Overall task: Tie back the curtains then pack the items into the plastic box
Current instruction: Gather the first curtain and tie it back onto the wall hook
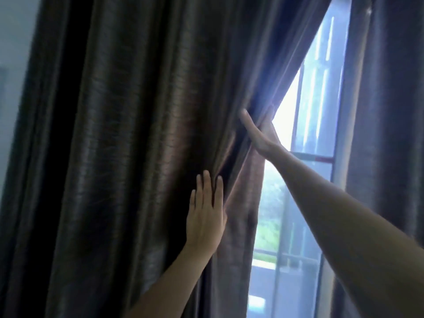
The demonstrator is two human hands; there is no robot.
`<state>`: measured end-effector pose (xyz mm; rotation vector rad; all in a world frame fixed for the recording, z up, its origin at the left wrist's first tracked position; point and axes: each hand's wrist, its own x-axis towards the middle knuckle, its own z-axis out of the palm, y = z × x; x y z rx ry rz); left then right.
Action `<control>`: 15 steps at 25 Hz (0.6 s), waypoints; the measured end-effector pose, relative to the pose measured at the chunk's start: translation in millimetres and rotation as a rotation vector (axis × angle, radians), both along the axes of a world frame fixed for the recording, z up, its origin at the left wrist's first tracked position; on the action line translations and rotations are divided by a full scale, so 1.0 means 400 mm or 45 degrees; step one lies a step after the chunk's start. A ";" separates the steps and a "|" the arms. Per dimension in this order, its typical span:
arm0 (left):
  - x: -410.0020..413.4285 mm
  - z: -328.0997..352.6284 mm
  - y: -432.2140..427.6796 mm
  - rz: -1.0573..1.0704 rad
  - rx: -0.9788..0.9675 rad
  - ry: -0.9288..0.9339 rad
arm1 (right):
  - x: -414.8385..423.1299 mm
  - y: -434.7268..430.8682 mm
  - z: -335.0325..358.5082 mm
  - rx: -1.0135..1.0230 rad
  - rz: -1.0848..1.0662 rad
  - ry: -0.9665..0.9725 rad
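Observation:
A dark brown, shiny left curtain fills most of the view in long folds. My right hand grips its inner edge, thumb in front of the cloth and fingers behind it, holding the edge to the left. Lower down, my left hand lies flat on the folds with its fingers stretched out and holds nothing. A second dark curtain hangs at the right. Neither a tie-back nor the plastic box is in view.
Between the two curtains a bright window shows, with a frame, bars and green outside. A pale wall runs along the far left edge.

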<state>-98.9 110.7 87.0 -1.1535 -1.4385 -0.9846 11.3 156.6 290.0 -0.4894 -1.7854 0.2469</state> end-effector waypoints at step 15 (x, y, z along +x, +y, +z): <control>-0.619 0.095 -0.123 0.073 0.116 0.027 | -0.616 -0.139 0.092 0.119 0.190 0.011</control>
